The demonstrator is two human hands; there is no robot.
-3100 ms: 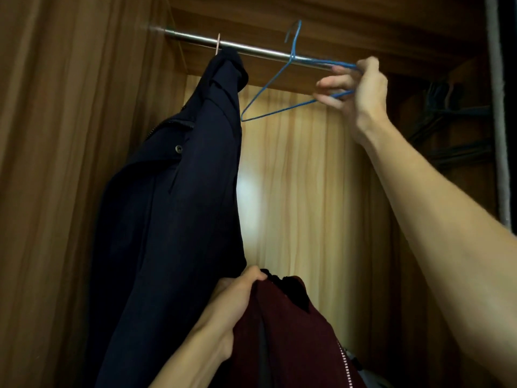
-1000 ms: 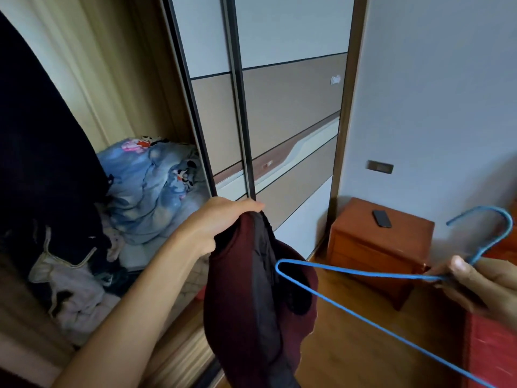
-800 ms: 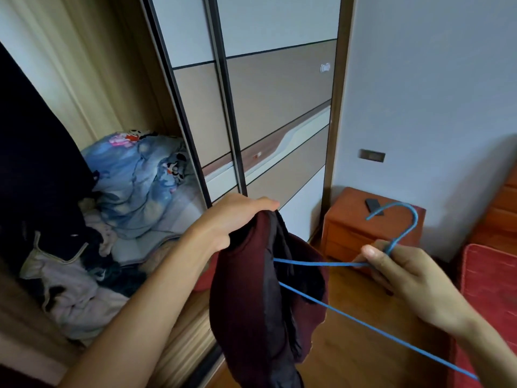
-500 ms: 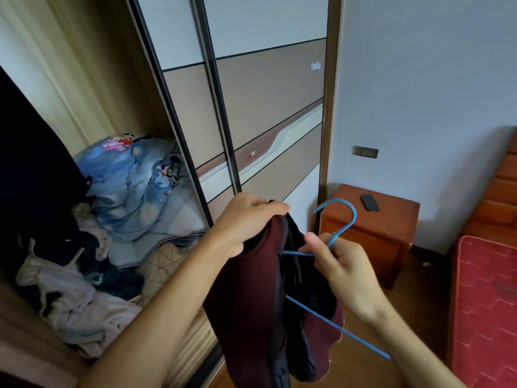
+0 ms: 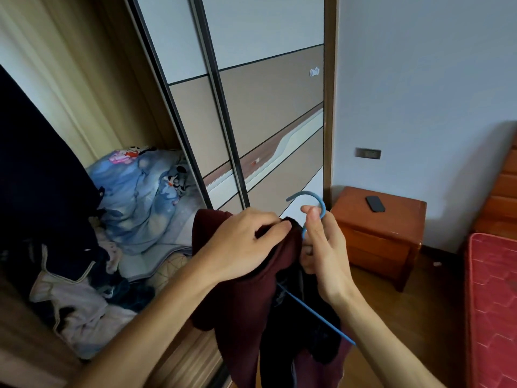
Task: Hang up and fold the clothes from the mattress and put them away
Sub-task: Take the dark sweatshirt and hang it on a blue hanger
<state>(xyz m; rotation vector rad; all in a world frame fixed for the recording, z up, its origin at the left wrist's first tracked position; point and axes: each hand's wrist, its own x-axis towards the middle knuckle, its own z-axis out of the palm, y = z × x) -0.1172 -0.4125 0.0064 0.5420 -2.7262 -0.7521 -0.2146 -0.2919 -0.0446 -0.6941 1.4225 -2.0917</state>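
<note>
Hanger (image 5: 321, 204) now drawn in from far right: hook sticks up above right hand (image 5: 326, 259), which pinches its neck; lower wire runs below that hand into maroon garment (image 5: 243, 317). Left hand (image 5: 240, 245), just beside right, clutches garment's top. Threading begun; hanging not yet done.

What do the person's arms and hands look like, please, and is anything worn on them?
Both arms are bare as far as the frame shows: no sleeves, watch or bracelet on the left forearm or right forearm. The left hand and right hand wear no gloves or visible rings; the nails in view look short and unpainted.
</note>
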